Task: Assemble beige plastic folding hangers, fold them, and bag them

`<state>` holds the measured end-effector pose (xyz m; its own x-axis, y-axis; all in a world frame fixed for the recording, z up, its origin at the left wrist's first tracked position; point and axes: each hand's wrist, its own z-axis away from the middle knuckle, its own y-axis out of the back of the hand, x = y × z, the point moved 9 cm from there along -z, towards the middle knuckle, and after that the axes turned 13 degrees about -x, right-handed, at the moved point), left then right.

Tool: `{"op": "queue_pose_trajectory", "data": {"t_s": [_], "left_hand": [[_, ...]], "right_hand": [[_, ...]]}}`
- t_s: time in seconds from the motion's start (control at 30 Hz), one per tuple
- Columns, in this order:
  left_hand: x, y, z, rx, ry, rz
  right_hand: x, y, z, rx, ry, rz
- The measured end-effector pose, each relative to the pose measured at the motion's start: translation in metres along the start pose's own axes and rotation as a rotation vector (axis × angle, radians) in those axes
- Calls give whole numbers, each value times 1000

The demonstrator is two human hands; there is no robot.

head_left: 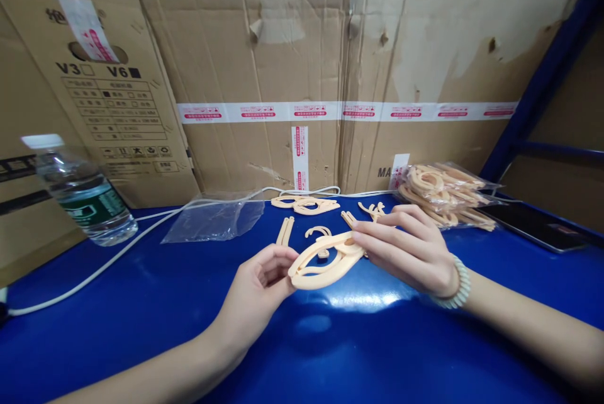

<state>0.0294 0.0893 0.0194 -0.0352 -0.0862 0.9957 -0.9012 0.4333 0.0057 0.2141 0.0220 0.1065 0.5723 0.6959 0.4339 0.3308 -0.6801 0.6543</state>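
Above the blue tabletop (302,353), a cream plastic folding hanger body (342,265) is held between both hands. My left hand (262,284) pinches its rounded left end with thumb and fingers. At the other end, my right hand (413,250) is closed on it, fingers across the top and the thumb hidden. Just behind it lies a loose cream hook (319,231), partly covered. Two slim cream strips (285,231) are near my left fingers, and more small cream hooks (374,208) lie behind my right hand. Farther back rest flat cream hanger arms (317,205).
Bagged cream hanger parts (443,184) are piled at the back right, beside a dark phone (542,228). A clear plastic bag (214,218) and a water bottle (89,199) stand left. A white cable (89,278) crosses the table; cardboard boxes (259,64) wall the back.
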Motion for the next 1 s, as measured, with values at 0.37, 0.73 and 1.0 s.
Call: {"op": "queue_pose_trajectory", "data": {"t_s": [0.37,0.73,1.0], "left_hand": [[-5,-10,7,-38,101,16],[-10,-18,3,-151,125,-169],[-19,-14,3,-118,179,52]], "right_hand": [[-17,2,-4,17,106,-35],[-17,-17,-7,-83,65,-297],[-12,-18,-7,-148,57,-132]]}}
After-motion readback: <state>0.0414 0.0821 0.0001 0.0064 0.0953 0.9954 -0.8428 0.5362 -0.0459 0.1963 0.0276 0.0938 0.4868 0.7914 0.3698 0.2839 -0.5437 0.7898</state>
